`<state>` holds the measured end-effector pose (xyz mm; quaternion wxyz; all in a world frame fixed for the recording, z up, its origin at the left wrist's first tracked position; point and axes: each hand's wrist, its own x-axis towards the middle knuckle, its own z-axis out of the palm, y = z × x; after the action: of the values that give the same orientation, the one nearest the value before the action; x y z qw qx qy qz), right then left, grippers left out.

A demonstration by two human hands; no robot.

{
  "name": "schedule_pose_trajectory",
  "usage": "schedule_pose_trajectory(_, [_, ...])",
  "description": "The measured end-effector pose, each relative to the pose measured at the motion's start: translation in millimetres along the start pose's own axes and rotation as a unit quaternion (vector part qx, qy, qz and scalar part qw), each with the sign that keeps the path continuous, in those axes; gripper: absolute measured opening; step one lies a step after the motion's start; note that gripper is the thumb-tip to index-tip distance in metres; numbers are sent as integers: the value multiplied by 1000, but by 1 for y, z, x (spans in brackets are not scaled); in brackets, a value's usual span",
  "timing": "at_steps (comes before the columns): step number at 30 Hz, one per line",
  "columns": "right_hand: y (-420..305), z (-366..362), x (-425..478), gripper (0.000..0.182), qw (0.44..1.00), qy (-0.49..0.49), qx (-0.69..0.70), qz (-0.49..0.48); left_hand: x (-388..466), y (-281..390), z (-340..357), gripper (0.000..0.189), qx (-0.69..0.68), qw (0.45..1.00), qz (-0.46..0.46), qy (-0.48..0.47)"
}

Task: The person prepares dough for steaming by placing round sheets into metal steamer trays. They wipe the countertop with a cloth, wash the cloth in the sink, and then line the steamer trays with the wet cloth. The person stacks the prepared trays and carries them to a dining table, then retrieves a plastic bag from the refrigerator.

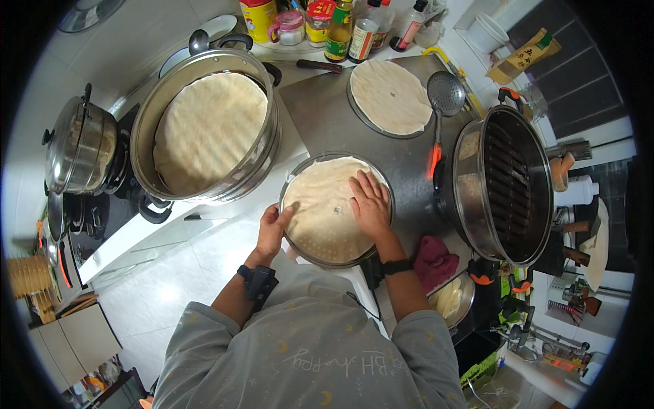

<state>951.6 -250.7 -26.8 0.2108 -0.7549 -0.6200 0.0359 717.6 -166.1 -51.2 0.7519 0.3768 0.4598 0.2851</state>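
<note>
A round metal steamer plate lies in front of me, covered by a cream steamer cloth. Round perforations show through the cloth near my body, and a small dark mark sits at its middle. My left hand grips the left rim, thumb on top of the cloth and fingers around the edge. Flat on the right part of the cloth rests my right hand, fingers extended and slightly spread. Behind it, a second cloth-covered round plate lies on the steel board.
A large steamer pot with a cloth inside stands at left. To the right are a skimmer with an orange handle, a tilted slatted steamer and a maroon rag. Several bottles and a knife lie along the back.
</note>
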Motion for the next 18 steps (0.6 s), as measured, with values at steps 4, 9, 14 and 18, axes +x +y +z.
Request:
schedule_pose_trajectory(4, [2,2,-3,47,999,-8,-40,0,12,-18,-5,24,66,996,47,28])
schedule_pose_trajectory(9, [6,-5,-4,48,999,-9,-34,-15,18,-27,-6,26,75,992,56,79])
schedule_pose_trajectory(14, [15,-7,-6,47,999,-16,-27,-31,12,-18,1,28,87,989,52,105])
schedule_pose_trajectory(18, [11,-13,2,45,1000,-21,-6,-12,6,-9,8,28,58,993,57,82])
